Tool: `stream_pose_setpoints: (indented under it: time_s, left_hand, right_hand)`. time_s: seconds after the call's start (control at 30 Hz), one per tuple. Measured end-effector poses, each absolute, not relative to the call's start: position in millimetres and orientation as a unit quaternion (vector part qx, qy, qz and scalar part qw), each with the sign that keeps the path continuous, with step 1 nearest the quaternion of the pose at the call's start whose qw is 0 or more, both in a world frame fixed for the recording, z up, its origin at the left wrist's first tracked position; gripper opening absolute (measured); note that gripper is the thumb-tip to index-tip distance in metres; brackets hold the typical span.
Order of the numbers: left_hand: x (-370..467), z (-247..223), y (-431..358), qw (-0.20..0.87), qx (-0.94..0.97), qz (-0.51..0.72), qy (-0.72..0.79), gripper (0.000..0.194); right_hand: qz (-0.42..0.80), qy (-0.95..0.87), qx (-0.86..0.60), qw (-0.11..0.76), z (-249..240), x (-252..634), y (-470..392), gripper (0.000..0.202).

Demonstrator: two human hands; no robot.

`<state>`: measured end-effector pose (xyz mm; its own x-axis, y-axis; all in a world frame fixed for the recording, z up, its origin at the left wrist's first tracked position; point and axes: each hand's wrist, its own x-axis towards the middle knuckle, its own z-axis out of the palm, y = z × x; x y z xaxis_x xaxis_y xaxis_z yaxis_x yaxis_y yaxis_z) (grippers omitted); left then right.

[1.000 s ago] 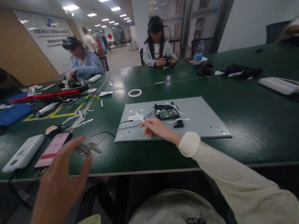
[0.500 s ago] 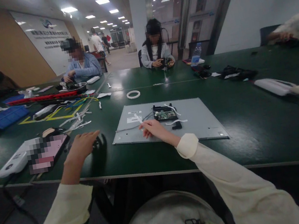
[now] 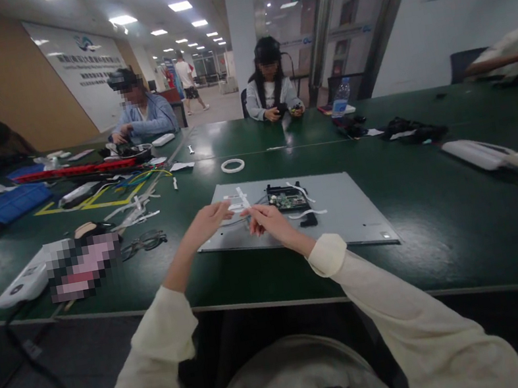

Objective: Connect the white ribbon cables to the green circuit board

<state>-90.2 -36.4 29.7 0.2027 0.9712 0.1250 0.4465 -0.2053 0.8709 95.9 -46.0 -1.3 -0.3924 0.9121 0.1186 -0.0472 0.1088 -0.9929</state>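
A grey flat panel [image 3: 348,205] lies on the green table in front of me. On it sits a black frame with a circuit board [image 3: 289,199], with strips of white tape [image 3: 306,214] across it and a thin cable running left. My right hand [image 3: 269,222], over the panel's near left part, pinches a short piece of white tape [image 3: 242,197] that sticks up from the fingertips. Just left of it is my left hand [image 3: 208,223], fingers stretched toward the tape and holding nothing I can see. White labels on the panel are partly hidden behind the hands.
A roll of white tape [image 3: 233,166] lies beyond the panel. Left are eyeglasses [image 3: 143,242], a blurred pink item [image 3: 86,268], a white device [image 3: 28,278], tape scraps [image 3: 138,208] and a blue tray [image 3: 8,206]. A white handheld object [image 3: 487,154] lies right. Other people sit around the table.
My left hand has moved right, from beside the eyeglasses to the panel's left edge near the tape. My right hand stays nearly in place, with the tape turned more upright.
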Motion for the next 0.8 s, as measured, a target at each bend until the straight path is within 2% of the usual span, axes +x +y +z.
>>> stream_pose_setpoints:
  time_s: [0.1, 0.2, 0.47, 0.8]
  left_hand:
    - [-49.0, 31.8, -20.6, 0.514, 0.596, 0.415, 0.456, 0.042]
    - [-29.5, 29.4, -4.8, 0.543, 0.56, 0.474, 0.408, 0.034]
    - [-24.5, 16.2, 1.4, 0.475, 0.564, 0.53, 0.417, 0.03]
    - [-40.7, -1.9, 17.4, 0.385, 0.604, 0.53, 0.453, 0.033]
  right_hand:
    - [0.579, -0.597, -0.348, 0.434, -4.2, 95.5, -43.1, 0.03]
    - [0.595, -0.557, -0.375, 0.442, -6.8, 96.2, -39.1, 0.03]
    - [0.607, -0.507, -0.419, 0.446, -3.8, 94.4, -36.7, 0.023]
    - [0.517, -0.603, -0.475, 0.379, 1.7, 108.4, -31.9, 0.035]
